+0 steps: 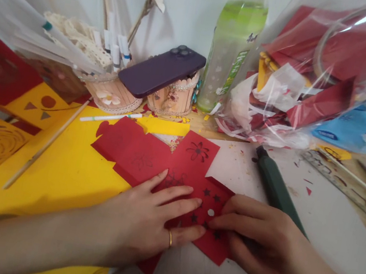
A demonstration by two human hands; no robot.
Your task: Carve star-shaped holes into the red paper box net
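Observation:
A red paper cut-out [198,151], shaped with flaps like an unfolded box, lies on the work surface. Flower and star shapes are cut or drawn in it, and a small whitish spot [211,213] shows among the stars. Flat across its middle rests my left hand [154,217], fingers spread, a gold ring on one finger. My right hand [257,237] is closed at the paper's right edge, thumb and fingertips pinched together. Something dark shows beneath that hand, but I cannot make out what it is. A dark green pen-like tool [276,186] lies just beyond the right hand.
Yellow paper [81,171] with a thin wooden stick [47,146] lies at left. Behind stand decorated pots [113,91], a phone [162,69] resting on one, and a green-topped bottle [234,47]. A clear bag of scraps [281,102] and a stencil ruler [341,184] are at right.

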